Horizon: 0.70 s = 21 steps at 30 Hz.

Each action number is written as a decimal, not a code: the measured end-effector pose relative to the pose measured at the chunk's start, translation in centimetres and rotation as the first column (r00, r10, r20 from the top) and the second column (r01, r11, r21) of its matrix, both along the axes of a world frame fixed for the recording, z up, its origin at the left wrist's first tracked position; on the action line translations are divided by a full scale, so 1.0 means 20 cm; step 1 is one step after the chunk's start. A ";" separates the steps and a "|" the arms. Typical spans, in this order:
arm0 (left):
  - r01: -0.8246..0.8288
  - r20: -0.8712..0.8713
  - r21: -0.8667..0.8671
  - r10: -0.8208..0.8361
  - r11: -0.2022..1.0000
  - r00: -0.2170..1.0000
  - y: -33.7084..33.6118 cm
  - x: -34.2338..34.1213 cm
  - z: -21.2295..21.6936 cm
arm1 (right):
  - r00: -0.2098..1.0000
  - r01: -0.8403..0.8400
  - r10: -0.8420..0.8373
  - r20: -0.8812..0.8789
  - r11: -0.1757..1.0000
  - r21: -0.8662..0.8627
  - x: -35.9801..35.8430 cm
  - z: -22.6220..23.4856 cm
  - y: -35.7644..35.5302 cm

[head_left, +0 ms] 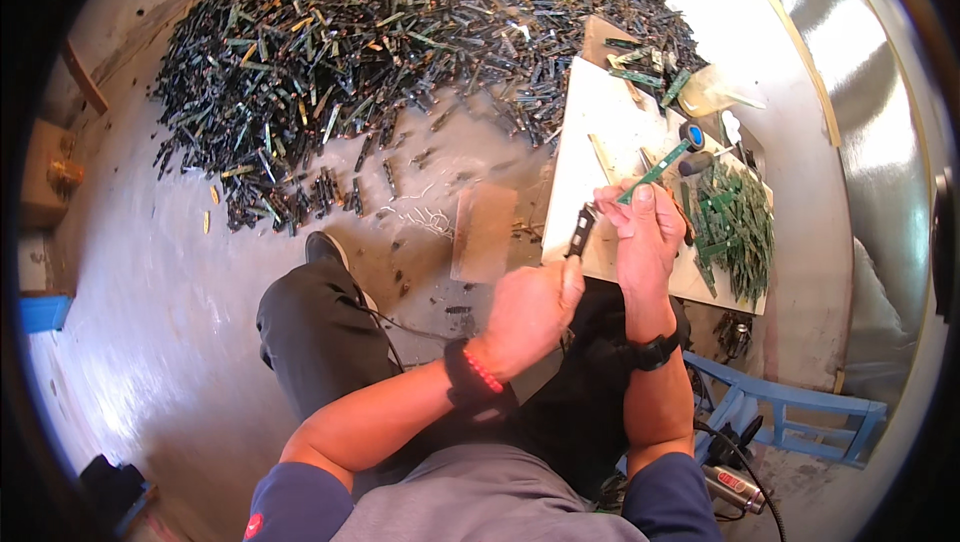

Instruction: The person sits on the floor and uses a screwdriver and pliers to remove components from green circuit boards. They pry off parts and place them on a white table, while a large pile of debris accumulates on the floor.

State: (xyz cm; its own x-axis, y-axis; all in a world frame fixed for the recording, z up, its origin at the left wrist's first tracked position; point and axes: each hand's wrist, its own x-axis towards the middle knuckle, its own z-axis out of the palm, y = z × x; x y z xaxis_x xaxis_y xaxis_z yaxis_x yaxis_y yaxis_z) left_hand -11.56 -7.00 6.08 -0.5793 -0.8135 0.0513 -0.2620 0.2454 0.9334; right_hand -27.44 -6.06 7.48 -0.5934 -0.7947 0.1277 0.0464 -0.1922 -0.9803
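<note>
My left hand (530, 310) is closed round a small black-handled tool (580, 232); its tip, too small to make out, points up toward my right hand. My right hand (646, 234) pinches a narrow green circuit board strip (654, 174) that slants up and to the right. A round blue-and-black piece (692, 136) sits at or just behind the strip's far end; I cannot tell if they are joined. Both hands are over the near part of a white work board (582, 157). To the right of my right hand lies a heap of green strips (738, 232).
A large pile of dark strips (380, 52) covers the floor ahead. More green strips (650, 72) and a pale scoop-like container (708, 92) are at the board's far end. A brown flat piece (484, 235) lies left of the board. At right stands a blue frame (800, 407).
</note>
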 end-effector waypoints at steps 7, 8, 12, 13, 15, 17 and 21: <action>0.206 -0.311 0.612 -0.008 0.763 0.950 -0.05 0.01 -0.10 | 0.983 -0.010 -0.005 0.185 0.997 0.081 0.00 -0.03 0.01; 0.244 -0.335 0.612 -0.032 0.752 0.942 -0.06 0.01 -0.09 | 0.981 0.000 -0.018 0.194 0.996 0.092 0.00 -0.03 0.01; 0.291 -0.337 0.663 -0.072 0.690 0.939 -0.05 -0.01 -0.09 | 0.981 0.002 -0.026 0.191 0.992 0.127 -0.04 -0.05 0.03; 0.285 -0.320 0.673 -0.079 0.682 0.944 -0.05 -0.01 -0.08 | 0.983 -0.005 -0.020 0.182 0.991 0.136 -0.05 -0.05 0.03; 0.276 -0.293 0.683 -0.093 0.676 0.951 -0.04 -0.01 -0.09 | 0.974 -0.011 -0.017 0.225 0.992 0.123 -0.05 -0.04 0.04; 0.270 -0.274 0.681 -0.106 0.680 0.956 -0.03 0.01 -0.16 | 0.959 -0.058 0.030 0.281 0.994 0.095 -0.05 -0.02 0.05; 0.279 -0.276 0.746 -0.101 0.605 0.956 -0.06 0.02 -0.14 | 0.969 -0.018 0.005 0.248 0.999 0.049 -0.04 0.01 0.04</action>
